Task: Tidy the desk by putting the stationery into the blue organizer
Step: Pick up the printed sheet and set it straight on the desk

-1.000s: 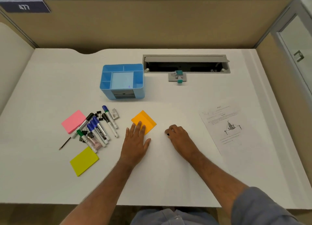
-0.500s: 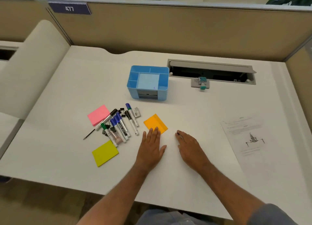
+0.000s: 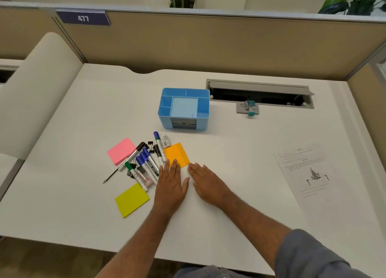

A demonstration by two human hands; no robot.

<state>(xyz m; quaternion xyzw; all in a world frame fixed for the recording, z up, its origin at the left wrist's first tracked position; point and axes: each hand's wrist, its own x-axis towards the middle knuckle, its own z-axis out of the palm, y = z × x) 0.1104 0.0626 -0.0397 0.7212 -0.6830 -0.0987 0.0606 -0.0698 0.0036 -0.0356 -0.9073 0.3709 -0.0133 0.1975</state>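
Observation:
The blue organizer [image 3: 183, 108] stands at the desk's middle, its compartments holding nothing. In front of it lie an orange sticky pad [image 3: 176, 154], a pink pad [image 3: 121, 150], a yellow-green pad [image 3: 132, 199], several markers [image 3: 148, 164], black binder clips [image 3: 150, 145], a small eraser [image 3: 166, 141] and a thin black pen [image 3: 111, 175]. My left hand [image 3: 170, 183] lies flat, its fingertips on the orange pad's near edge. My right hand [image 3: 205, 183] lies flat beside it, fingertips at the pad's right corner.
A printed sheet [image 3: 307, 173] lies to the right. Behind the organizer is an open cable tray [image 3: 261, 94] with a small grey and teal device [image 3: 248, 107] at its edge. Beige partitions [image 3: 208, 43] wall the white desk [image 3: 83, 114].
The view has swung left and closer. My right hand has uncurled and slid left to the orange pad's corner. My left hand stays on the pad's near edge.

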